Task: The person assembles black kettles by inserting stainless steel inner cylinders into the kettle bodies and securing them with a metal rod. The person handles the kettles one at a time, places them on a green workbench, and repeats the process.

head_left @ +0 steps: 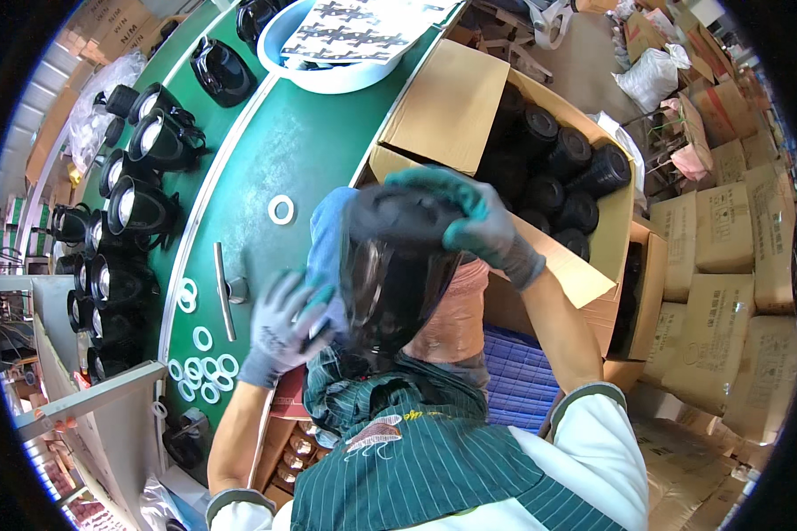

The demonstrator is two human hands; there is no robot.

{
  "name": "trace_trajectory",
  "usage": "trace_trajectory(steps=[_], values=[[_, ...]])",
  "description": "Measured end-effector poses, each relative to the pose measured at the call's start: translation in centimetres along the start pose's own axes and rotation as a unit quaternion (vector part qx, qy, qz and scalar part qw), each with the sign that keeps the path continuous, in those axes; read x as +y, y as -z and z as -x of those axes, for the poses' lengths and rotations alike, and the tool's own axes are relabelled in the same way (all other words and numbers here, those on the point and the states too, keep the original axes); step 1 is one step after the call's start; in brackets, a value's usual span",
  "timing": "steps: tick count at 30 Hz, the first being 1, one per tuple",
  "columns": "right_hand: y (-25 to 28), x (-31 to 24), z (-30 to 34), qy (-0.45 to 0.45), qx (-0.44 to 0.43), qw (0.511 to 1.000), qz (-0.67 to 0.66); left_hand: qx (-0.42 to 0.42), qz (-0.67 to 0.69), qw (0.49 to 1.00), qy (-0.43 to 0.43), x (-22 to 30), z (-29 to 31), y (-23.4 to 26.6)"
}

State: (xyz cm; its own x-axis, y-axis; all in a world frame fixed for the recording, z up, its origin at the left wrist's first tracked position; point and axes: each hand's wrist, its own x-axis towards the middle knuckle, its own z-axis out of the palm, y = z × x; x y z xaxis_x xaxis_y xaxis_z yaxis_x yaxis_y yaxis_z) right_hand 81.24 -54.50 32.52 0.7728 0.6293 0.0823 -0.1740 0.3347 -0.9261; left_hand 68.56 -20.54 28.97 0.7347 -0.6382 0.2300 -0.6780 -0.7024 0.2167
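In front of my body is a glossy black jug-like vessel (390,292) with a matt dark top, blurred by motion. My right hand (478,221), in a grey and green glove, is closed over its top and right side. My left hand (288,323), gloved likewise, is just left of the vessel. Its fingers are smeared by motion, and I cannot make out whether they hold anything. Several white rings (210,369) lie on the green table (266,168) beyond my left hand. A single white ring (281,210) and a metal rod (225,292) lie farther along.
Black vessels (133,208) stand along the table's left side. A white basin (345,78) with patterned sheets is at the far end. An open carton (624,208) of dark cylindrical parts stands at right, before stacked cartons (708,327). Blue slatted material (522,376) lies below.
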Motion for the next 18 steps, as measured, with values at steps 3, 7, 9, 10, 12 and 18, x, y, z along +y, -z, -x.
trace_trajectory(steps=[3, 7, 9, 10, 12, 18], values=[[-1.3, 3.8, 0.8, 0.094, -0.082, 0.928, 0.350, 0.138, -0.093, 0.918, 0.360, -5.0, 6.4, -2.9], [-3.0, 7.1, 1.9, -0.013, -0.071, 0.979, 0.190, 0.024, -0.083, 0.803, 0.590, -10.6, 10.9, -6.0], [-2.8, 7.7, 2.1, -0.011, -0.053, 0.980, 0.194, 0.069, -0.079, 0.800, 0.591, -10.7, 10.5, -6.4], [-2.9, 8.2, 2.3, -0.034, -0.055, 0.985, 0.157, 0.091, -0.043, 0.810, 0.578, -11.0, 10.5, -6.0], [-3.1, 8.7, 2.4, -0.017, -0.054, 0.985, 0.165, 0.155, 0.170, 0.786, 0.573, -10.6, 8.4, -4.1], [-3.6, 8.5, 2.0, 0.032, -0.102, 0.972, 0.211, 0.011, 0.357, 0.913, 0.195, 0.0, -6.9, 7.8]])
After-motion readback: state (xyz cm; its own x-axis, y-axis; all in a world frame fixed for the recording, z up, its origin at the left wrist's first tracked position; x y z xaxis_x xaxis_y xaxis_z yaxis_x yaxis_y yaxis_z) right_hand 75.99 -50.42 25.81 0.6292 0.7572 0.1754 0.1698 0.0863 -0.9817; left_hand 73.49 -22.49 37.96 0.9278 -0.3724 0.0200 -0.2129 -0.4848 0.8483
